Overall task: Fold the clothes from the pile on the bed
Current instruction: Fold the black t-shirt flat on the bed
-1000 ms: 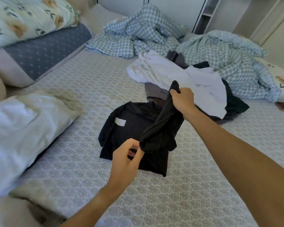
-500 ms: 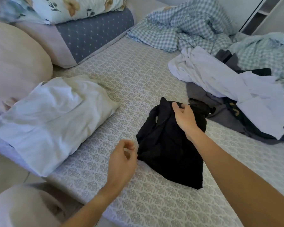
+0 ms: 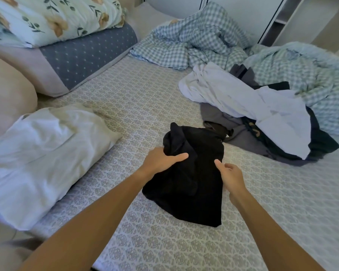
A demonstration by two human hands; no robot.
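Patterned bed sheet (image 3: 145, 98) now carries the bunched black garment (image 3: 192, 173) near the pile (image 3: 252, 106); left hand (image 3: 160, 161) has newly gripped it, right hand (image 3: 231, 175) has released, fingers relaxed, so folding continues.

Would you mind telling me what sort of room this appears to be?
Most likely a bedroom. A patterned bed fills the view, with a white pillow and a floral pillow at one side, a rumpled checked duvet, and a pile of clothes waiting to be folded.
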